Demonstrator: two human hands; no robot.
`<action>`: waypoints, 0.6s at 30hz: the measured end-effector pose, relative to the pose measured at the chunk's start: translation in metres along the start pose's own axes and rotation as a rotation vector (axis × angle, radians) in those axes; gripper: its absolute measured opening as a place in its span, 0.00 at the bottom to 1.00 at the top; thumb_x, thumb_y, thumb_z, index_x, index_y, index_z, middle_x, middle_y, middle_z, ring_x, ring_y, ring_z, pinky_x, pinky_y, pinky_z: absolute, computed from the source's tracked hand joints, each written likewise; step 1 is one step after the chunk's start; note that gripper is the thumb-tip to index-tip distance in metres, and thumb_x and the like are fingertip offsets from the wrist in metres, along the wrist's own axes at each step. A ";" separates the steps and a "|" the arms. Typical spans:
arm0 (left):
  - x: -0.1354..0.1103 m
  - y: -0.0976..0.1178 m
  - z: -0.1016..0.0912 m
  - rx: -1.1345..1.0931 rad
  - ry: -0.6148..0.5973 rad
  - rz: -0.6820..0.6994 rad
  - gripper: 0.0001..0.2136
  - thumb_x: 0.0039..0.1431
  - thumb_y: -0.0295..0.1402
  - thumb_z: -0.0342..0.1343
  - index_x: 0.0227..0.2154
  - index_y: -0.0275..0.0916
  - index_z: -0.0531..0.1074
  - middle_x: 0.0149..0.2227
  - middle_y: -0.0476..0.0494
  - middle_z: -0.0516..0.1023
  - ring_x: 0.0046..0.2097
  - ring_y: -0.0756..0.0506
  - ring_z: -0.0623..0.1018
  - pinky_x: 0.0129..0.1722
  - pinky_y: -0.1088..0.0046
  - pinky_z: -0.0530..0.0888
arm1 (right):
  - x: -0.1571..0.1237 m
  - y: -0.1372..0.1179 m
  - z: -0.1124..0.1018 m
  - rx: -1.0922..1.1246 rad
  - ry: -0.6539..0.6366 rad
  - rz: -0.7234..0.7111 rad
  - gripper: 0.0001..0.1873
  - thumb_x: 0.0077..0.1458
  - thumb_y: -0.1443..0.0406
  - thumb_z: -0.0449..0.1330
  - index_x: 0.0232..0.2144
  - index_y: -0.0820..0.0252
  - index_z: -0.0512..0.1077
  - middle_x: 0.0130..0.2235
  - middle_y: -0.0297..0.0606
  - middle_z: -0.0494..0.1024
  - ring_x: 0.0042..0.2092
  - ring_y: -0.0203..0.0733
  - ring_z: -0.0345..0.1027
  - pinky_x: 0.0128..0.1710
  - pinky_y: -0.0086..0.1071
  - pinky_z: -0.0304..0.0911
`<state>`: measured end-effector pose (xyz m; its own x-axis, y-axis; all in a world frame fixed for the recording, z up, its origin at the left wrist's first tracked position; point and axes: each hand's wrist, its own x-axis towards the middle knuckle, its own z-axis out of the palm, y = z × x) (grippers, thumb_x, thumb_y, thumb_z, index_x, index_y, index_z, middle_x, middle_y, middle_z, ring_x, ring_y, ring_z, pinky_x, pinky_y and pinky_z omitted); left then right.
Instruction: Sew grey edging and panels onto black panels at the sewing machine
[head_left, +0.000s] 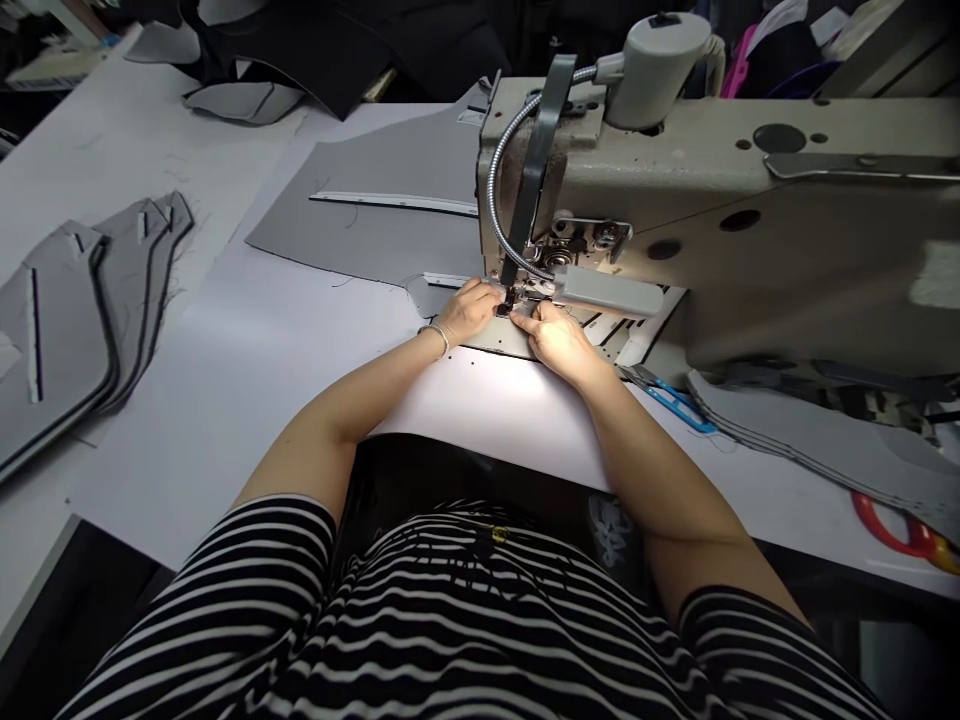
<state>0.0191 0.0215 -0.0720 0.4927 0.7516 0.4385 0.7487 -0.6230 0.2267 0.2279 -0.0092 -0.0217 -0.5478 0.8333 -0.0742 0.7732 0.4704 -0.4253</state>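
Note:
A beige industrial sewing machine [750, 210] fills the upper right. Both my hands are at its presser foot [507, 300]. My left hand [469, 310], with a bracelet on the wrist, has its fingers curled and pinched at the foot from the left. My right hand [559, 340] pinches in from the right, fingertips almost touching the left hand's. Whatever small piece they hold at the needle is hidden by the fingers. A grey fabric panel [375, 210] with a white strip lies flat behind the left hand, running under the machine.
A stack of grey cut panels [67, 320] lies at the left. More grey pieces [825, 440] sit under the machine arm at right, with blue snips [675, 400] and red-handled scissors [900, 530]. Dark fabric [337, 50] is piled at the back.

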 end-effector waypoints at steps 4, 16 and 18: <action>0.002 0.003 -0.003 0.059 0.008 -0.153 0.12 0.56 0.21 0.46 0.39 0.34 0.71 0.44 0.33 0.74 0.49 0.37 0.71 0.49 0.54 0.69 | -0.001 -0.004 -0.005 -0.110 -0.003 0.002 0.23 0.64 0.64 0.43 0.56 0.61 0.68 0.43 0.47 0.71 0.40 0.45 0.64 0.38 0.33 0.56; 0.012 -0.036 -0.001 0.249 0.201 -0.288 0.12 0.58 0.22 0.43 0.34 0.35 0.72 0.34 0.34 0.77 0.37 0.41 0.72 0.37 0.63 0.70 | 0.000 -0.001 0.021 -0.289 0.245 0.051 0.23 0.59 0.65 0.45 0.50 0.60 0.74 0.39 0.47 0.73 0.38 0.46 0.64 0.32 0.34 0.54; -0.001 -0.051 -0.034 0.292 0.198 -0.297 0.12 0.59 0.24 0.44 0.29 0.36 0.73 0.25 0.38 0.75 0.32 0.43 0.72 0.32 0.66 0.69 | -0.005 -0.002 0.021 -0.342 0.250 0.000 0.21 0.59 0.66 0.46 0.47 0.61 0.75 0.37 0.47 0.74 0.37 0.46 0.64 0.34 0.35 0.55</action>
<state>-0.0348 0.0456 -0.0545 0.1646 0.8149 0.5557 0.9523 -0.2782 0.1258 0.2226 -0.0202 -0.0399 -0.4864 0.8581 0.1646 0.8575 0.5050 -0.0987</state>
